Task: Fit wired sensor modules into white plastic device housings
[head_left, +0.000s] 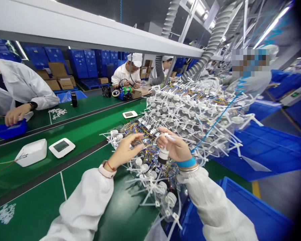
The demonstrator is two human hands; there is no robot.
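Green belt (89,115) runs from 9 o'clock up toward 12; blue crate (251,204) is at 4 o'clock. Large heap (188,113) of wired parts is piled from 12 to 2 o'clock and spills down to 6 o'clock. Bulk is left in the heap; no parts are seen sorted out of it. Stiff, glossy white plastic arms are tangled with thin coloured wires and stubby cylinders. White housing (31,152) and flat panel (62,147) are placed apart at 9 o'clock; any link to the heap cannot be told. Right hand (174,144) is closed narrow, with small cylinder (163,155) held in the fingers, white-capped and dark-bodied. Left hand (125,151) is open wide over the heap; contact cannot be told
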